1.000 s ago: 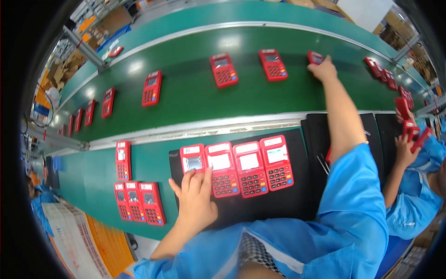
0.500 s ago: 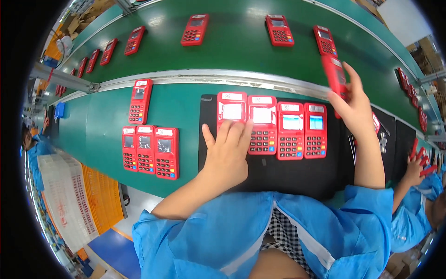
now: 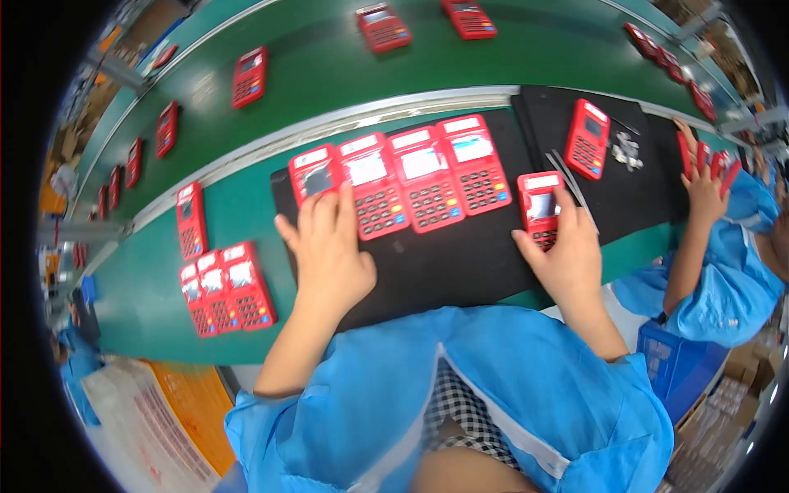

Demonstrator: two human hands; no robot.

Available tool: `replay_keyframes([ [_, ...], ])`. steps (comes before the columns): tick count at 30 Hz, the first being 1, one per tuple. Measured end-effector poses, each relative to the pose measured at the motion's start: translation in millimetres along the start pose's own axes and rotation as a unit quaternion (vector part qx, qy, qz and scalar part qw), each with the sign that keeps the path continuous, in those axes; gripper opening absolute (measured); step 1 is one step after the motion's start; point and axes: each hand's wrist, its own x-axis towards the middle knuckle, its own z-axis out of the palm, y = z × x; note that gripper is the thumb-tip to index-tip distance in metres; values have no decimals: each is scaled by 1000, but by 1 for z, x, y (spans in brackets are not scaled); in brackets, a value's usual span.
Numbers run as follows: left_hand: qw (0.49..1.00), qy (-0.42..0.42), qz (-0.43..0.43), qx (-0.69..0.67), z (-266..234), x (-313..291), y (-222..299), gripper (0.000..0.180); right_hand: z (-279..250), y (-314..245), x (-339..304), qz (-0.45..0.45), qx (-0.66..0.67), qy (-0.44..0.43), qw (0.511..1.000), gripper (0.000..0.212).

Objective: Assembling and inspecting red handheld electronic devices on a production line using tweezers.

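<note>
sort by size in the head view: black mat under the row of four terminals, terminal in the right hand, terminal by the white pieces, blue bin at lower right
1. Black mat
2. Blue bin
3. Unsure order: terminal by the white pieces, terminal in the right hand; that hand hides part

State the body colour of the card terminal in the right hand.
That card terminal is red; best seen in the head view.

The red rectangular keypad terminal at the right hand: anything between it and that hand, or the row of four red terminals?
Nothing visible. The right hand grips the red rectangular keypad terminal, and only a narrow strip of flat black mat shows between it and the row of four red terminals.
</note>
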Motion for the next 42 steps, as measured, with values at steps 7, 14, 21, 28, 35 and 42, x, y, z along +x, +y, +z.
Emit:
replay_keyframes([
  [7, 999, 27, 21, -32, 9, -3, 1, 80, -1, 10, 4, -8, 6, -9, 1000, 78],
  [14, 999, 13, 21, -46, 6, -5, -1, 78, -6, 13, 24, -88, 88, 54, 991, 62],
  [21, 998, 6, 18, -61, 4, -1, 0, 78, -6, 8, 39, -113, 127, 68, 983, 55],
  [28, 998, -2, 11, -57, 3, -2, 0, 77, -8, 11, 49, -88, 147, 60, 983, 52],
  [35, 998, 1, 10, -57, 3, -3, 2, 76, -7, 14, 56, -84, 159, 53, 982, 52],
  [42, 974, 51, 28, -218, -1, -5, -24, 68, -8, 16, 65, -87, 180, 40, 979, 52],
])
